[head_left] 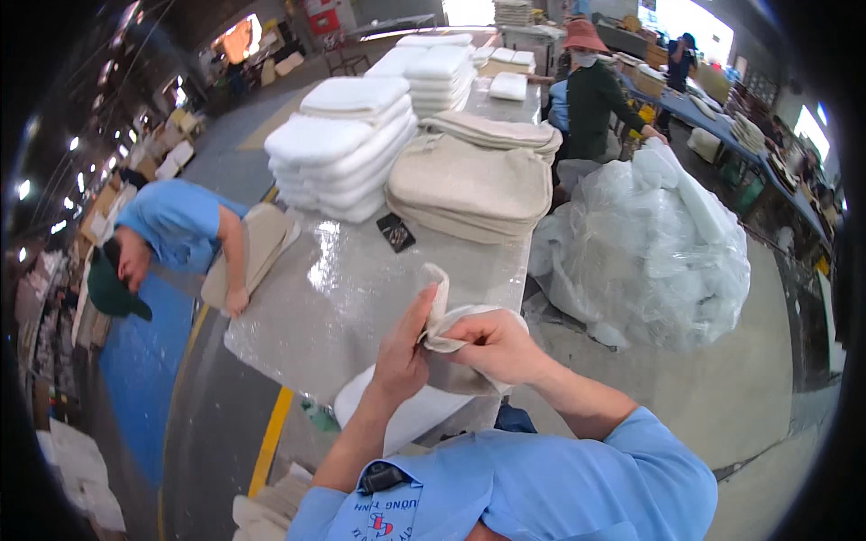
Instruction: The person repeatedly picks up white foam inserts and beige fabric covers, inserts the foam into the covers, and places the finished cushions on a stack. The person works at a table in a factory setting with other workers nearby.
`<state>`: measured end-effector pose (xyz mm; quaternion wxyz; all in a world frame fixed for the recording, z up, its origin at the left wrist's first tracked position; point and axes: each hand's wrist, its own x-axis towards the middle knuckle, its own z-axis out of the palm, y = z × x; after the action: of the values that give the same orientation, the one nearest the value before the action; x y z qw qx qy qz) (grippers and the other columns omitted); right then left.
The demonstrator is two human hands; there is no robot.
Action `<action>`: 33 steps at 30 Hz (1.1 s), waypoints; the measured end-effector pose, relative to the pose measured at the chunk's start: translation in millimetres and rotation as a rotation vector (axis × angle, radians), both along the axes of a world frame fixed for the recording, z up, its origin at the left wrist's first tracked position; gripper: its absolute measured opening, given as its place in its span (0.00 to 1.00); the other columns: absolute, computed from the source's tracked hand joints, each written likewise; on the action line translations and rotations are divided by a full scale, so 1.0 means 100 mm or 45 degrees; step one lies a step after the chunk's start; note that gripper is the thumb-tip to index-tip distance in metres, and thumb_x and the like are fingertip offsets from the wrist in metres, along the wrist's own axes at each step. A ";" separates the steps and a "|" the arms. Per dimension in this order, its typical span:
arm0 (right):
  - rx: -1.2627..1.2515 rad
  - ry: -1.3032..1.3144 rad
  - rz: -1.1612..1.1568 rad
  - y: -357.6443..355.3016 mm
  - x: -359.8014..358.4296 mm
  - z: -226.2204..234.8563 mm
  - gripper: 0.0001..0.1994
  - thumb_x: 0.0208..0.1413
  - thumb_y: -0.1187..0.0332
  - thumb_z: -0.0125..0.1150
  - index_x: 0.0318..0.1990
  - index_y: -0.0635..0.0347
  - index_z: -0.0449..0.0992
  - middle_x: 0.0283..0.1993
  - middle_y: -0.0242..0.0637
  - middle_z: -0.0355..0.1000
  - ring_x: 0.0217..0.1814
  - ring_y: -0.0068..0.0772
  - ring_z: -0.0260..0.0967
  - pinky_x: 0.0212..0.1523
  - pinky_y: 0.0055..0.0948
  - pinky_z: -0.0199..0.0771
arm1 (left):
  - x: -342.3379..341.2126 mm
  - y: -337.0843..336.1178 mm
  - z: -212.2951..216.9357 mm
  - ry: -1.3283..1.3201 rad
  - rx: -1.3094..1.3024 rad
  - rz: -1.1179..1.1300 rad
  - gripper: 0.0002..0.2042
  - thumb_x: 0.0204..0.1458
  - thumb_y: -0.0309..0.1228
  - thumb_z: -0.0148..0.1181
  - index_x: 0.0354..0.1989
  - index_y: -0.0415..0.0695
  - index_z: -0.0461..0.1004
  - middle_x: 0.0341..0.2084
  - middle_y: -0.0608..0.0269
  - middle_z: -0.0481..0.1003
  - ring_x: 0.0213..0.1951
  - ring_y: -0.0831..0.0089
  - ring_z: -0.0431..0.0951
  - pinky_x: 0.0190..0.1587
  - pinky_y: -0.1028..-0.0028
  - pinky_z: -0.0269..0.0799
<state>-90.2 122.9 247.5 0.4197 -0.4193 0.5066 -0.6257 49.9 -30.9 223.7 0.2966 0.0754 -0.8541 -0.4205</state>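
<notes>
Close to my body, over the near end of the table, I hold a beige fabric cover (437,279), its edge bunched and folded up between my hands. My left hand (401,356) is closed on one side of it, fingers pointing up along the raised flap. From the other side my right hand (502,344) pinches the gathered cloth with thumb and fingers. Part of the cover is hidden behind both hands. Below them a white foam pad (410,417) lies at the table's near edge, partly covered by my left forearm.
The plastic-covered table (302,311) bears beige cushion pieces (469,185), white pads (334,144) and a small dark packet (395,232). A large clear bag of white material (645,257) stands right. A co-worker (176,225) bends over a beige cushion on the left; another person (591,104) stands beyond the bag.
</notes>
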 end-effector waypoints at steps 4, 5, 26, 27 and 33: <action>0.066 -0.079 0.073 0.16 -0.11 0.09 0.05 0.62 0.77 0.69 0.43 0.66 0.86 0.32 0.23 0.78 0.32 0.10 0.68 0.32 0.20 0.66 | 0.11 -0.07 0.05 -0.221 0.087 -0.071 0.39 0.58 0.19 0.62 0.80 0.40 0.58 0.67 0.40 0.73 0.67 0.49 0.76 0.67 0.62 0.70; 0.078 -0.117 0.058 0.14 -0.12 0.05 0.05 0.62 0.78 0.70 0.43 0.66 0.86 0.32 0.24 0.79 0.33 0.10 0.69 0.33 0.20 0.68 | 0.13 -0.02 0.07 -0.245 -0.012 -0.078 0.40 0.56 0.18 0.63 0.80 0.40 0.57 0.67 0.39 0.73 0.68 0.48 0.76 0.67 0.61 0.71; 0.049 -0.026 0.170 -0.42 -1.04 -0.42 0.32 0.51 0.72 0.81 0.64 0.59 0.74 0.70 0.31 0.66 0.70 0.29 0.65 0.64 0.33 0.68 | 0.07 0.01 -0.09 -0.032 0.851 -0.353 0.39 0.59 0.36 0.73 0.78 0.41 0.63 0.65 0.57 0.77 0.63 0.69 0.78 0.67 0.69 0.71; -0.068 0.161 0.207 -0.50 -1.02 -0.52 0.21 0.57 0.72 0.77 0.57 0.60 0.79 0.63 0.29 0.72 0.63 0.23 0.69 0.59 0.29 0.70 | 0.06 -0.04 -0.12 0.144 1.107 -0.403 0.39 0.60 0.36 0.72 0.78 0.39 0.62 0.67 0.57 0.75 0.64 0.69 0.77 0.68 0.68 0.70; 0.289 0.700 -0.217 -0.69 -1.46 -0.19 0.10 0.64 0.70 0.72 0.49 0.63 0.83 0.40 0.19 0.77 0.38 0.11 0.68 0.40 0.18 0.68 | 0.38 -0.71 -0.41 0.046 0.746 0.141 0.31 0.69 0.32 0.60 0.79 0.39 0.61 0.69 0.55 0.73 0.68 0.71 0.72 0.70 0.69 0.67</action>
<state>-236.7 53.8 228.9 0.2569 -0.4793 0.7012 -0.4611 87.9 -102.3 182.3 0.2999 0.1969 -0.6856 -0.6335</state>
